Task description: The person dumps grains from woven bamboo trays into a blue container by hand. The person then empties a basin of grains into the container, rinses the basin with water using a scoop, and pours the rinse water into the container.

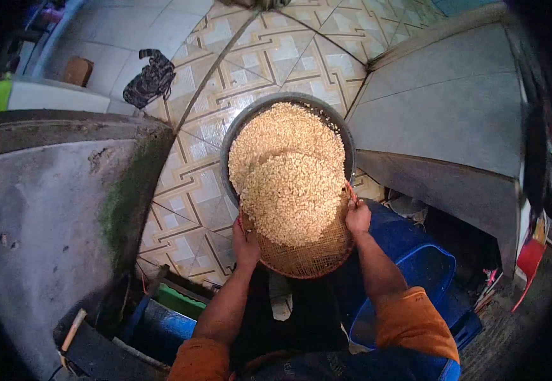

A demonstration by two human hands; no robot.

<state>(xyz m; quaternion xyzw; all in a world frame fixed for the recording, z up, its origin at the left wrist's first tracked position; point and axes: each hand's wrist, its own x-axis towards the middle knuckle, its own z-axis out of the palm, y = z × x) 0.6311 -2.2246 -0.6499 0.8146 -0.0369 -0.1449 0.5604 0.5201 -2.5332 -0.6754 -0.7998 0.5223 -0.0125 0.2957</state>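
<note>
A round woven basket [298,260] is gripped at its two sides, my left hand [245,244] on the left rim and my right hand [358,218] on the right rim. Pale yellowish beans or kernels [295,197] are heaped over its far part; their exact kind I cannot tell. Just beyond, a large dark round tub [226,149] is full of the same pale pieces [289,130]. The basket's far edge is hidden where the two heaps meet. Reddish cord or trim shows at the rim by both hands.
Patterned floor tiles [190,190] lie around the tub. A concrete wall [47,197] stands at left, a grey tiled block [441,101] at right. Blue plastic barrels [425,267] lie near my right arm. A blue container [174,317] sits lower left, and a dark patterned bundle [150,79] farther off.
</note>
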